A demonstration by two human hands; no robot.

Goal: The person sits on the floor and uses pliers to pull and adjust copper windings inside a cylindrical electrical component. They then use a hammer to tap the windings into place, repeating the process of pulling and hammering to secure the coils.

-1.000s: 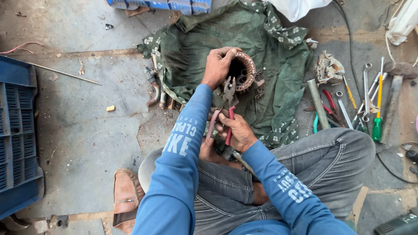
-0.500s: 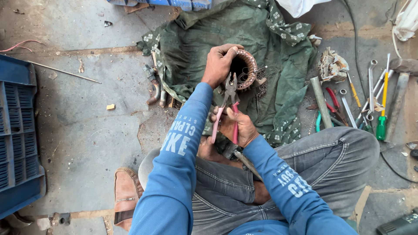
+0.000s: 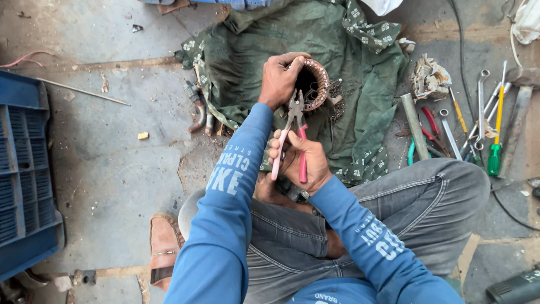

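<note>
My left hand (image 3: pixel 282 79) grips the rim of a round motor stator (image 3: pixel 316 84) with copper windings, tilted on a green cloth (image 3: pixel 337 45). My right hand (image 3: pixel 301 160) holds pink-handled pliers (image 3: pixel 295 132) by the handles, their jaws pointing up at the stator's near edge, just below my left hand. I sit on the floor in jeans and blue sleeves, a foot under the right hand.
A blue plastic crate (image 3: pixel 22 180) stands at the left. Spanners, screwdrivers and red pliers lie at the right (image 3: pixel 478 124), with a metal pipe (image 3: pixel 415 126). A thin rod (image 3: pixel 84 92) lies on the concrete. A power tool (image 3: pixel 514 287) shows at bottom right.
The right hand has kept the pliers near the stator's edge with slight shifts. The left hand stays on the stator rim.
</note>
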